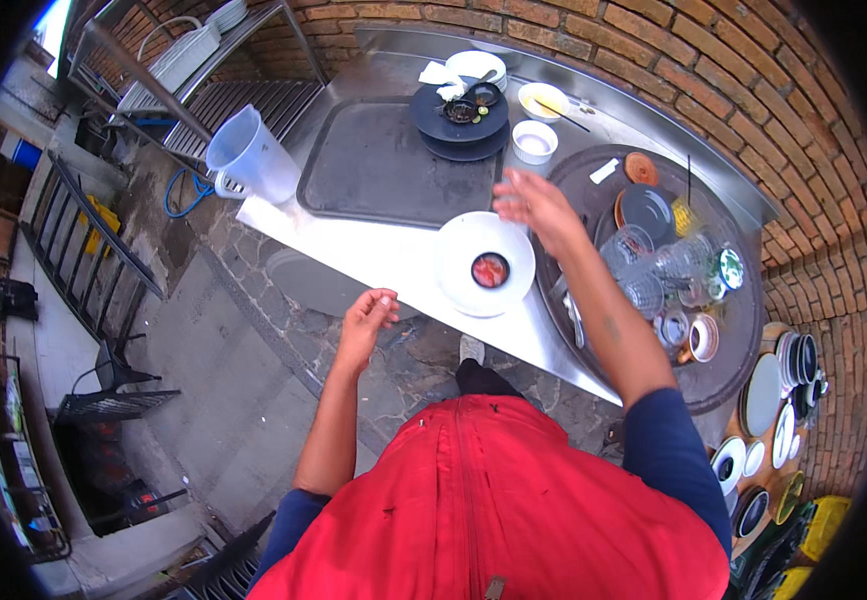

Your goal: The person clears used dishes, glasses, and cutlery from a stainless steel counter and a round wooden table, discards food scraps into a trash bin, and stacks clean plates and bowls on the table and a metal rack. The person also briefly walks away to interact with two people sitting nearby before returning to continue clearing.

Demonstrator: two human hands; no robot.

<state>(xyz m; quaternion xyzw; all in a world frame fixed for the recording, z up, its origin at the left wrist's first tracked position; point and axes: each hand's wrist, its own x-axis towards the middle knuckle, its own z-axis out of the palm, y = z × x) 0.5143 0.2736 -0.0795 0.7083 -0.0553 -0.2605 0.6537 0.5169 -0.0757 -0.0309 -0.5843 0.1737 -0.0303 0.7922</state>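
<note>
My right hand (535,206) is above the right rim of a white plate (456,281), its fingers apart and somewhat blurred, with nothing visible in it. On that plate sits a small black-rimmed dish of red sauce (490,270). Off the steel counter's front edge, my left hand (373,315) hangs with curled fingers and nothing visible in it. Behind the right hand are a white ramekin (535,142) and a white bowl with yellow residue (544,102). A round dark tray (718,375) to the right bears drinking glasses (640,292), a brown-and-white cup (702,337) and cutlery.
A rectangular dark tray (396,176) lies behind the plate, with stacked dark plates (433,116) at its right end. A translucent plastic jug (253,157) stands at the counter's left end, near a metal rack (216,112). More dishes (763,394) stand at far right by a brick wall.
</note>
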